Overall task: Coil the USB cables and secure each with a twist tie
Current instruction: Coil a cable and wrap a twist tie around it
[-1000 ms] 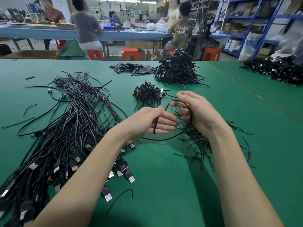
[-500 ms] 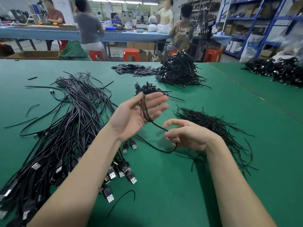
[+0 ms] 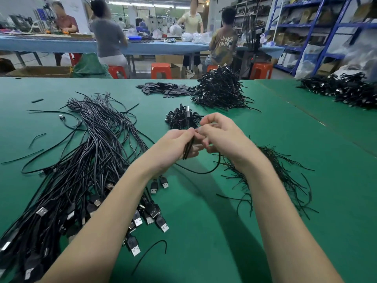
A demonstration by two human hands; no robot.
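My left hand (image 3: pixel 173 148) holds a black USB cable (image 3: pixel 188 148) wound into flat loops across its palm, thumb on top. My right hand (image 3: pixel 222 137) pinches the same cable close beside the left fingertips; a slack loop of it hangs below both hands down to the green table (image 3: pixel 204 231). One plug of the cable sticks up past the hands. A large bundle of loose USB cables (image 3: pixel 81 170) lies to the left. A heap of black twist ties (image 3: pixel 275 176) lies to the right, partly hidden by my right forearm.
A small pile of coiled cables (image 3: pixel 179 117) sits just beyond my hands, with a bigger pile (image 3: pixel 220 90) and flat black pieces (image 3: pixel 163 88) farther back. Another cable heap (image 3: pixel 346 90) lies far right. Several people work at a blue bench behind.
My right hand rose from near the table up to my left fingertips, carrying the cable over. The left palm turned inward and its fingers closed on the loops.
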